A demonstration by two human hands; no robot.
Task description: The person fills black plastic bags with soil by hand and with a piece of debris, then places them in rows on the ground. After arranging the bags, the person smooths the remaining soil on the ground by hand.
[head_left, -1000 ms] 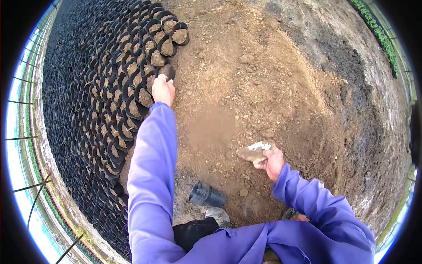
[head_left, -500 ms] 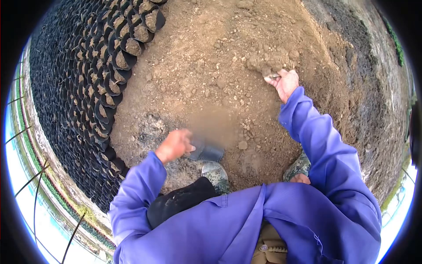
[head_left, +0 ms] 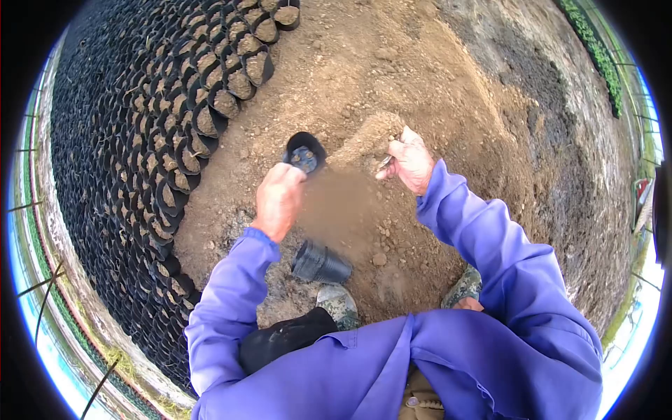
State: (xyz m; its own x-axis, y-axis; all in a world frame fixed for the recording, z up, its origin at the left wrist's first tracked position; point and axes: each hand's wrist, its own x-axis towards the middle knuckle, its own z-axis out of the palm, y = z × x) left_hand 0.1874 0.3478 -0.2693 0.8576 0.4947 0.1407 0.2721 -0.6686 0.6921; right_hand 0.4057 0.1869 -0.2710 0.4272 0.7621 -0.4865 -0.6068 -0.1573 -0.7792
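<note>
My left hand [head_left: 278, 201] is closed on the rim of a small black nursery pot [head_left: 319, 148], its mouth tilted up toward me. A few clumps of soil show inside the pot. My right hand [head_left: 411, 165] is closed round the short handle of a scoop [head_left: 384, 162]. Most of the scoop's blade is hidden under brown soil [head_left: 369, 137], which reaches left toward the pot. A nested stack of black pots [head_left: 320, 262] lies on its side on the ground by my boot.
Rows of soil-filled black pots [head_left: 203, 122] cover the left side. Loose soil [head_left: 364, 63] lies ahead, banked up to the right. My camouflage boots [head_left: 339, 302] stand close below. A blurred patch hides the ground at the centre.
My left hand has moved up and forward from beside the pot stack and now holds a single pot. My right hand has lifted the soil-laden scoop from the soil, moving left toward the pot.
</note>
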